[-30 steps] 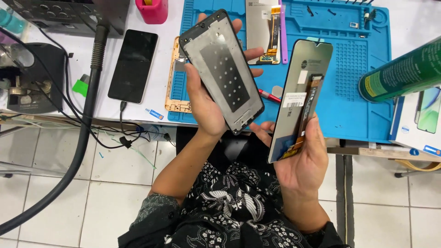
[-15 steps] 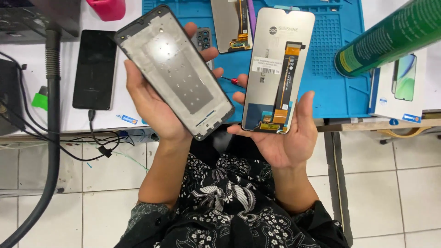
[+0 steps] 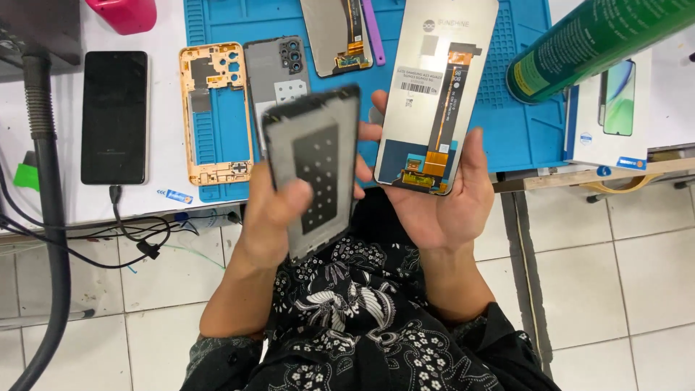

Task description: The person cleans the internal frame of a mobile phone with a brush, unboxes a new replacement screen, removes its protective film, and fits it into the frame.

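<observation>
A: Hands first. Left hand (image 3: 271, 217) has its grip clamped on a dark phone frame (image 3: 315, 170), thumb across the lower front, fingers behind; the frame is blurred and tilts over the person's lap, just off the counter (image 3: 166, 108) edge.

B: And the right hand (image 3: 441, 195)?

A: Palm up, grip closed loosely round the bottom of a replacement screen panel (image 3: 436, 87), silver back facing the camera, with an orange flex cable running down it. The two parts are side by side, edges nearly touching.

B: Count for me, going outward.

A: On the blue work mat (image 3: 521, 130): one gold mid-frame (image 3: 215, 112), one grey back cover (image 3: 279, 76) with camera holes just beside it, one more screen panel (image 3: 335, 32) lying face down, and one purple pry tool (image 3: 374, 29) touching its right edge. That makes two screen panels in all.

B: Off the mat?

A: One black phone (image 3: 114, 116) flat on the white counter, a cable at its lower end. One pink container (image 3: 123, 13) at the top edge; I cannot tell its contents. One green spray can (image 3: 590, 40) lying tilted. One white phone box (image 3: 615, 108), closed, at the right.
</observation>
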